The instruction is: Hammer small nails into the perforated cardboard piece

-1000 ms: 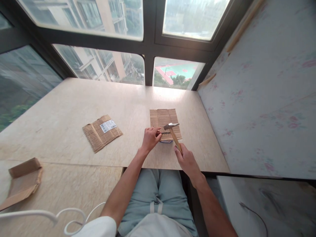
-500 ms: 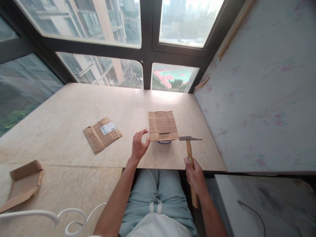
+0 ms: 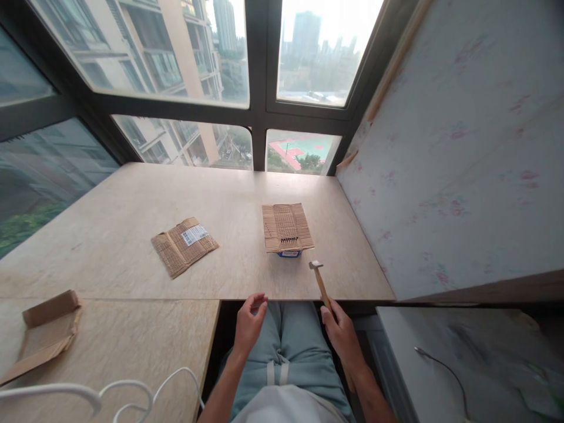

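A sheet of corrugated cardboard (image 3: 287, 220) rests on a blue item (image 3: 289, 254) whose front edge peeks out beneath it. Small holes cover the sheet, and a row of short dark pins, perhaps nails, (image 3: 289, 239) stands near its front edge. My right hand (image 3: 340, 330) grips the wooden handle of a hammer (image 3: 323, 286), its metal head raised just right of the sheet's front corner. Over my lap at the table edge, my left hand (image 3: 249, 324) has loosely bent fingers, thumb apart, and nothing visible in it.
Left on the table (image 3: 132, 194) lies a flat cardboard piece (image 3: 185, 247) with a white label. An open cardboard box (image 3: 50, 329) and a coiled white cord (image 3: 127, 390) are at lower left. A wall (image 3: 440, 176) bounds the right; a cable (image 3: 445, 370) lies lower right.
My left hand has drawn back from the cardboard's left edge toward my lap. The hammer has pulled back toward me, its head turned and off the cardboard's right corner. The view has tilted up slightly.
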`<action>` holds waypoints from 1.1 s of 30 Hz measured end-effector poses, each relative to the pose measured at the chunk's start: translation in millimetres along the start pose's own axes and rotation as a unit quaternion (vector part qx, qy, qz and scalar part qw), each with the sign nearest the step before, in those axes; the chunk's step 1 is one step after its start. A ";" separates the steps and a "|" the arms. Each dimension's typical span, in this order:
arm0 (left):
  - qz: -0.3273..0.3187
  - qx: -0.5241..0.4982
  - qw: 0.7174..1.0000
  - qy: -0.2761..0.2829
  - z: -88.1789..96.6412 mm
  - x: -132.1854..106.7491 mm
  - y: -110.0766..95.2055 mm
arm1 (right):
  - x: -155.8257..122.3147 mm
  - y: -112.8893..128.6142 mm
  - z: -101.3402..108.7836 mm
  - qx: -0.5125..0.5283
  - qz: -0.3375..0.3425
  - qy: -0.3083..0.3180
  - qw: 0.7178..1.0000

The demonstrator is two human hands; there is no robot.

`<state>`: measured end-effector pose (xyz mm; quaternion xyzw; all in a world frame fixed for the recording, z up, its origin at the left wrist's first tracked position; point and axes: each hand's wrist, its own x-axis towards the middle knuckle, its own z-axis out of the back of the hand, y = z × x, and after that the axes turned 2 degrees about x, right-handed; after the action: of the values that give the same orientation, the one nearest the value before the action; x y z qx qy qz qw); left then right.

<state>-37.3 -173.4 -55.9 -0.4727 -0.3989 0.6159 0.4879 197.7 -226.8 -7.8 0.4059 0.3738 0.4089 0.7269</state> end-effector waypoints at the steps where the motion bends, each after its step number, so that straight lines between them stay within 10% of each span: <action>1: 0.006 -0.007 1.000 0.015 -1.8 -6.1 1.7 | -1.8 -0.2 -1.4 -0.008 0.016 -0.003 1.000; 10: 0.060 -0.036 0.994 0.081 1.8 -34.2 15.7 | -29.5 -14.3 -15.8 -0.037 0.036 0.053 0.997; 18: 0.138 -0.228 0.945 0.190 -19.4 -53.5 -12.1 | -57.9 -23.2 -51.0 0.013 0.052 0.089 0.995; 25: 0.149 -0.294 0.937 0.119 -46.6 -62.2 -5.5 | -72.9 -36.1 -68.3 0.009 0.111 0.106 0.988; 33: 0.183 -0.299 0.933 0.079 -21.6 -48.8 15.2 | -71.9 -38.2 -68.8 0.005 0.092 0.164 0.982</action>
<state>-16.0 -223.7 -66.0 -0.7085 -0.4314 0.5075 0.2331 120.8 -284.6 -53.7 0.3692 0.4511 0.5332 0.6131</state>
